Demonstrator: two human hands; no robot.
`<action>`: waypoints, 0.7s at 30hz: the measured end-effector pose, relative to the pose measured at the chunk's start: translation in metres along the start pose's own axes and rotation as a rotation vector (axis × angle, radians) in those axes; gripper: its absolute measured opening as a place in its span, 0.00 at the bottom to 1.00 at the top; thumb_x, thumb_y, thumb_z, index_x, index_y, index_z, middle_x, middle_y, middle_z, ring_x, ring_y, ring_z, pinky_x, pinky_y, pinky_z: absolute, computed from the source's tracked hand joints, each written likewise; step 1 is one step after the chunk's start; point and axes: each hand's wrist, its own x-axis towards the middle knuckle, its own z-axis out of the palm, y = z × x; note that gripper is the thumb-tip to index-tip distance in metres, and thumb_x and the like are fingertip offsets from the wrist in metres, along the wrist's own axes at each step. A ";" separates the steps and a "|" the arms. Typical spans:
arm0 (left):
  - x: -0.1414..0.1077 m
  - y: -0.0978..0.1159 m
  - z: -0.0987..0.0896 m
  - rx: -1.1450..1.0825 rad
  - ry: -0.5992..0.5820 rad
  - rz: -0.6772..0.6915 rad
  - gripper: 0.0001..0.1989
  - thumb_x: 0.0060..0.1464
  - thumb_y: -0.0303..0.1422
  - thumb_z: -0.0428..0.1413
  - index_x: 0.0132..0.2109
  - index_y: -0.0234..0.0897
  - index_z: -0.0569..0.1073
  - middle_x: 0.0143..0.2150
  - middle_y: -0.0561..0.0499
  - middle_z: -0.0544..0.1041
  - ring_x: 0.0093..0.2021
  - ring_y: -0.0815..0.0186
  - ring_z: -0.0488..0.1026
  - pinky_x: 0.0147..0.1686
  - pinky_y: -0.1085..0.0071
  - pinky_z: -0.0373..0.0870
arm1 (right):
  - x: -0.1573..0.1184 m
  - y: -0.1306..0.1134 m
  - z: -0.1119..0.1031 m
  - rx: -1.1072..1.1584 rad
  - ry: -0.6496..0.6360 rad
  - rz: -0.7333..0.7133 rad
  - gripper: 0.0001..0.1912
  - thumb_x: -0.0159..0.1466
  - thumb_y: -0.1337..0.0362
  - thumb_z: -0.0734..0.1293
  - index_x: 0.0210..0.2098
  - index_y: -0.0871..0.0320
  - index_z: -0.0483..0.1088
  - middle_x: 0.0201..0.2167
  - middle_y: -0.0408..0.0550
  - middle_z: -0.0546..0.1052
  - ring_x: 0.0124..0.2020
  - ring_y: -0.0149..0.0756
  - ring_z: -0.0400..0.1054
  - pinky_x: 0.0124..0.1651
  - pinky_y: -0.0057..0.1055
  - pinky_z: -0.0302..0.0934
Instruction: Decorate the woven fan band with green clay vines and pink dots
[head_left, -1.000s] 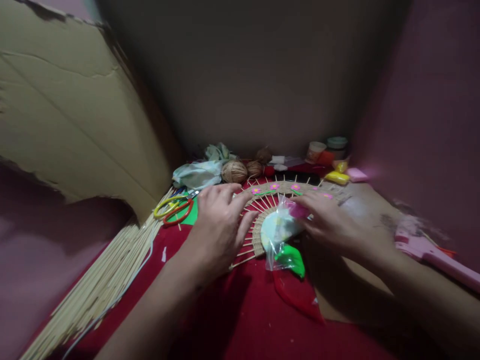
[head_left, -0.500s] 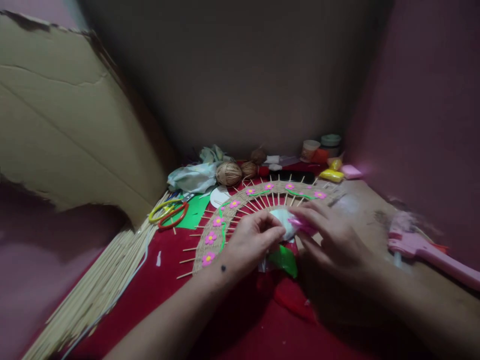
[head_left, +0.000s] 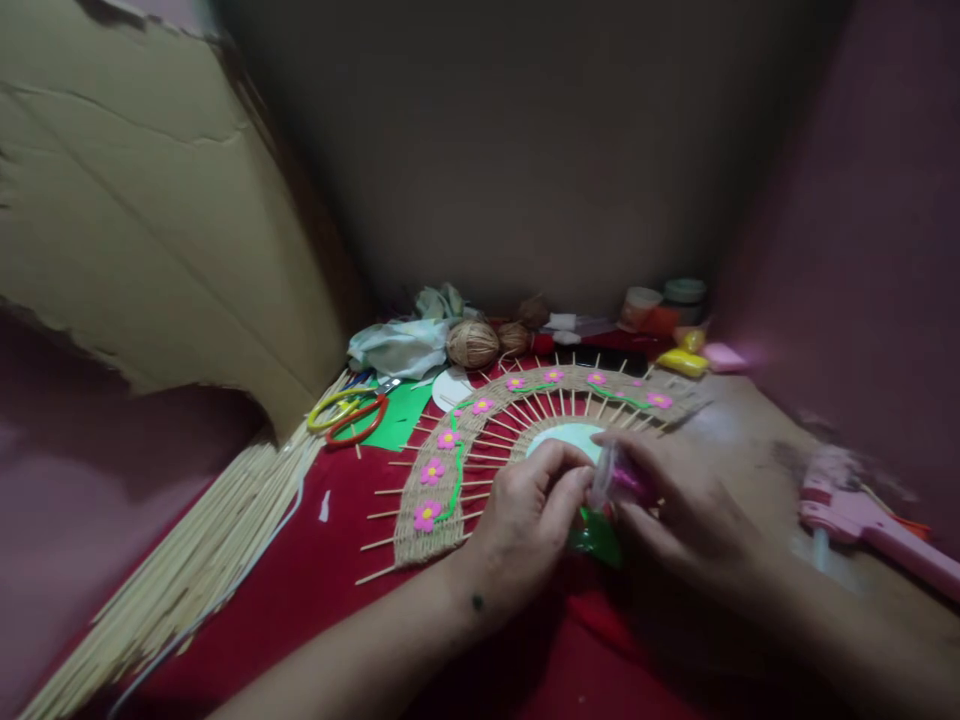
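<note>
A small clear plastic packet [head_left: 604,478] with shiny magenta-pink content is in my right hand [head_left: 686,510], whose fingers are closed round it. My left hand [head_left: 529,515] is pinched, its thumb and forefinger at the packet's left edge; whatever lies between them is too small to make out. Beneath both hands spreads a half-round fan of sticks and woven twine [head_left: 420,540], with pink flowers and green vines along its outer band. Its pale centre disc [head_left: 566,437] is partly hidden by my hands. Just below my fingers is a green shiny packet [head_left: 598,540].
Left lie scissors [head_left: 356,420], green sheet [head_left: 397,415] and a bundle of sticks [head_left: 195,560]. Twine balls [head_left: 472,345], a cloth [head_left: 401,347] and yellow packets [head_left: 682,362] line the back. A pink glue gun [head_left: 847,510] rests right. Torn cardboard [head_left: 150,200] stands left.
The whole view has shifted slightly. Both hands have come nearer to me, uncovering more of the centre disc. The packet has turned, its clear end now facing my left fingers.
</note>
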 end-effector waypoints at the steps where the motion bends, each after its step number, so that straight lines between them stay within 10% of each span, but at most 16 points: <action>1: 0.000 -0.001 -0.001 -0.008 -0.014 -0.011 0.08 0.61 0.32 0.47 0.37 0.37 0.69 0.31 0.53 0.70 0.30 0.71 0.66 0.30 0.75 0.65 | 0.000 -0.001 0.000 -0.008 0.004 -0.015 0.20 0.58 0.72 0.60 0.49 0.55 0.60 0.39 0.51 0.74 0.40 0.40 0.71 0.38 0.36 0.69; 21: 0.000 -0.005 -0.001 0.132 0.035 0.101 0.11 0.56 0.24 0.48 0.46 0.38 0.65 0.34 0.52 0.72 0.33 0.69 0.68 0.32 0.73 0.66 | 0.006 -0.014 0.000 -0.046 0.005 -0.111 0.19 0.59 0.75 0.59 0.50 0.60 0.64 0.39 0.55 0.75 0.40 0.40 0.71 0.41 0.38 0.68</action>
